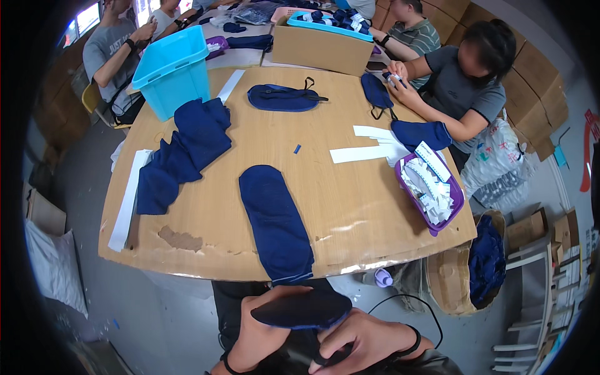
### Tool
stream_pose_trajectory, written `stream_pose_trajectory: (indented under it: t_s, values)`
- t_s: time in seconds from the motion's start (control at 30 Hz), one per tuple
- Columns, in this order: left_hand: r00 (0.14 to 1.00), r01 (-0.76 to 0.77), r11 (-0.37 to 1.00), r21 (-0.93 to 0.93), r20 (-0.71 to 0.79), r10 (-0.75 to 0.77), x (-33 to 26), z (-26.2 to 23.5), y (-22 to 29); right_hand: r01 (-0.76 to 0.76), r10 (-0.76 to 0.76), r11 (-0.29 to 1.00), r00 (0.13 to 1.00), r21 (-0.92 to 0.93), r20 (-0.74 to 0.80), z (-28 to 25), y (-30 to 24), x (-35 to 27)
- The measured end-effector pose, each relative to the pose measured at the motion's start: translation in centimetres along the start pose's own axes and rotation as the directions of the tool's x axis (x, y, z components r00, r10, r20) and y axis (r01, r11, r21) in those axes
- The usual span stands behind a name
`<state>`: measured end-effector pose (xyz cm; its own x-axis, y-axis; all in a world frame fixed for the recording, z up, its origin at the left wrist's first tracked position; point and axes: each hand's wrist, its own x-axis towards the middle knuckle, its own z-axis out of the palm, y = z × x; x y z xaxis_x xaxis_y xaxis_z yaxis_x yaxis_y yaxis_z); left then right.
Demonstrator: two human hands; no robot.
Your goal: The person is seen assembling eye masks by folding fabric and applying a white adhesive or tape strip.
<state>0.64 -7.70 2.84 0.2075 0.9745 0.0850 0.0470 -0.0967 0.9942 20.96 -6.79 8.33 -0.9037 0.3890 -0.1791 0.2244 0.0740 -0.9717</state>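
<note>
My left hand (269,328) grips the left end of the dark pad (300,309), fingertips hidden; right hand (359,340) looks to pinch its lower edge. Pad's off the table's (337,206) near side, so a loose pinch could drop it. Blue sleeve (275,219) reaches that edge; knuckles might snag it. Right: heaped purple tray (459,199), a bump could spill strips (425,190).

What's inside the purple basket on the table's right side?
The purple basket holds a heap of loose white slips, with a longer white, blue-marked piece toward its far end. The heap hides the basket's bottom and anything beneath.
</note>
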Motion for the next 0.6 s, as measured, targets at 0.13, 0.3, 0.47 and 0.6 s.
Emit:
stream_pose_trajectory:
  t_s: [0.13, 0.3, 0.47, 0.6]
  values:
    - [0.983, -0.112, 0.981, 0.161, 0.162, 0.086, 0.2, 0.7, 1.1, 0.270, -0.168, 0.960, 0.760, 0.070, -0.628, 1.2, 0.4, -0.4]
    - [0.978, -0.143, 0.986, 0.082, 0.163, 0.128, -0.3, 1.5, -0.1, 0.119, -0.346, 0.936, 0.478, -0.332, -0.807, 0.0, 1.2, -0.3]
    - [0.892, -0.174, 0.983, 0.056, 0.431, 0.134, 0.0, 0.9, -0.9, 0.352, -0.226, 0.934, 0.698, 0.051, -0.679, -0.2, 3.4, -1.1]
    - [0.951, -0.239, 0.961, 0.136, 0.233, 0.204, 0.5, 0.3, 0.8, 0.085, -0.235, 0.972, 0.432, -0.220, -0.871, -1.6, 2.5, -0.8]
